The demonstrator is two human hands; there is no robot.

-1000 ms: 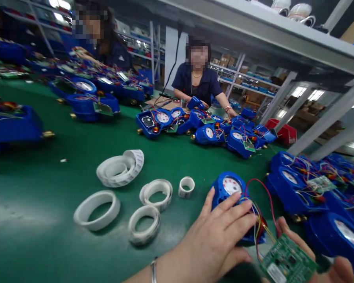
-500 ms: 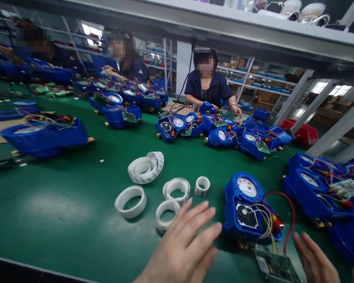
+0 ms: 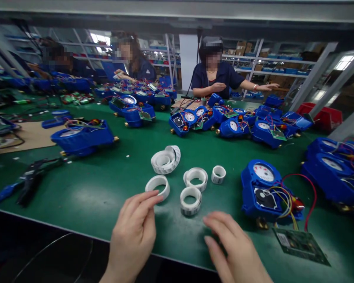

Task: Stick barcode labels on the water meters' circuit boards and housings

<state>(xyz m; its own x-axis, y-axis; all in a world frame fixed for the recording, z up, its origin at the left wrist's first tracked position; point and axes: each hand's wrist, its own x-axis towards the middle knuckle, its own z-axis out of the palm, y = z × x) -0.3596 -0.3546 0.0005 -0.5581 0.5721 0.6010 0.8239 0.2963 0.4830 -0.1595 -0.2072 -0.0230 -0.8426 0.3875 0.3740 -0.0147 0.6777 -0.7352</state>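
Note:
At the near edge of the bench, my left hand (image 3: 134, 226) reaches out with straight fingers. Its fingertips overlap the near rim of a plain white roll (image 3: 166, 190); whether they touch it I cannot tell, and its thumb is mostly hidden. My right hand (image 3: 231, 241) is open, thumb apart from the fingers, beside a printed label roll (image 3: 190, 210). Behind that lie a second label roll (image 3: 202, 184), a small label roll (image 3: 218, 180) and a partly unwound label roll (image 3: 165, 167). Right of them is a blue water meter (image 3: 249, 204) with its lid off, wired to a green circuit board (image 3: 302, 243).
More blue meters (image 3: 330, 173) crowd the right side, and others (image 3: 234, 127) stand across the bench. A single meter (image 3: 85, 139) and a black-and-blue tool (image 3: 32, 181) lie to the left. Co-workers (image 3: 215, 74) sit opposite. A shelf edge (image 3: 177, 10) runs overhead.
The view has swung left. My right hand has come away from the circuit board towards the label rolls, and my left hand has moved over to the plain white roll. The co-worker opposite has stretched out an arm.

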